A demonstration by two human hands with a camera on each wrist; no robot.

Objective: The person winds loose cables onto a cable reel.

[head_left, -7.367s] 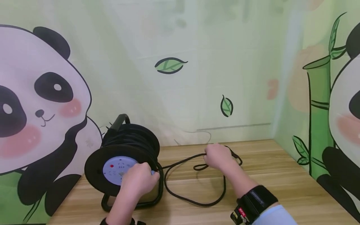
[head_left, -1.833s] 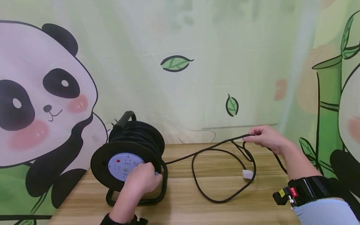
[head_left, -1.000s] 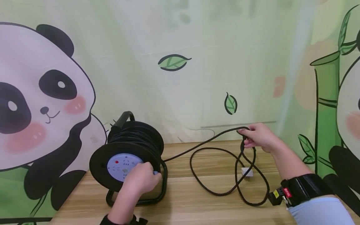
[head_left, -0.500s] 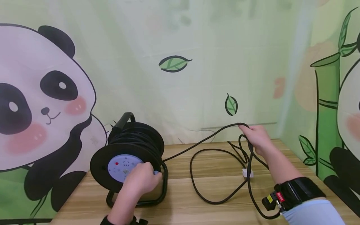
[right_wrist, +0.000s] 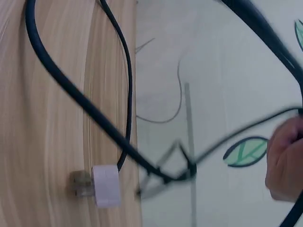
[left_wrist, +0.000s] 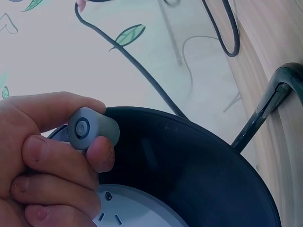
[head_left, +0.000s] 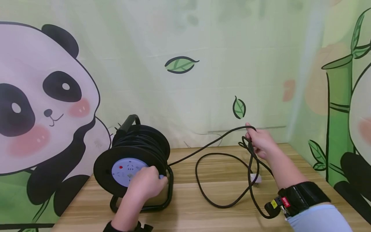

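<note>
A black cable reel with a blue-grey socket panel and wound cord stands on the left of the wooden table. At its front my left hand grips the grey crank knob between thumb and fingers, clear in the left wrist view. From the reel a black power cord rises to my right hand, which holds it above the table's back right. Slack cord hangs and loops below that hand. The white plug lies on the table among the loops; the right wrist view shows its prongs.
The reel's black tube stand rests on the wooden table. Behind hangs a pale green cloth backdrop printed with pandas and leaves. A black strap with a small device circles my right wrist.
Since the earliest frame my right hand has moved right and up with the cord, and the plug has come into view. Lately the slack loops have shifted. My left hand stays on the crank knob.
</note>
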